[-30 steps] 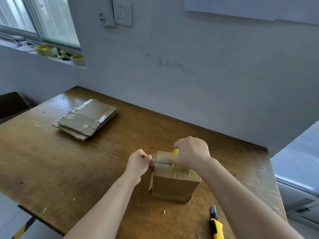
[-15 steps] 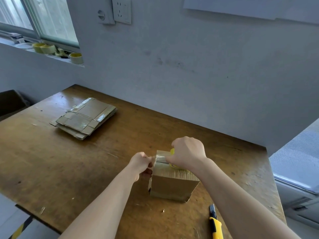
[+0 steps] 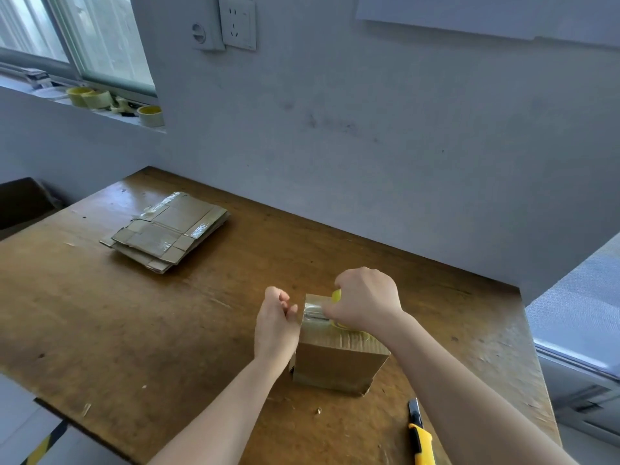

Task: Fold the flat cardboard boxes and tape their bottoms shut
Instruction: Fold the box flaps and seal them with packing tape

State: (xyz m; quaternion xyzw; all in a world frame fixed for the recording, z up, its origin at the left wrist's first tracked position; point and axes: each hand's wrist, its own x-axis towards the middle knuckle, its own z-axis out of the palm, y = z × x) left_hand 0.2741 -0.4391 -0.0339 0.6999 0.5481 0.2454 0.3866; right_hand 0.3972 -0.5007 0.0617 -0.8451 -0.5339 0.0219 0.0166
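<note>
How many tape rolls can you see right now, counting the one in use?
4. Three sit on the window ledge: two side by side and one further right. The right hand holds a yellow roll on the box. More may be hidden.

Both my forearms reach forward, bare, converging toward the middle. My left hand (image 3: pixel 275 325) is loosely curled, thumb side up, fingers bent inward, palm facing right. My right hand (image 3: pixel 367 302) is knuckles-up, wrist bent down, fingers closed around something yellow; fingertips hidden beneath the hand.
</note>
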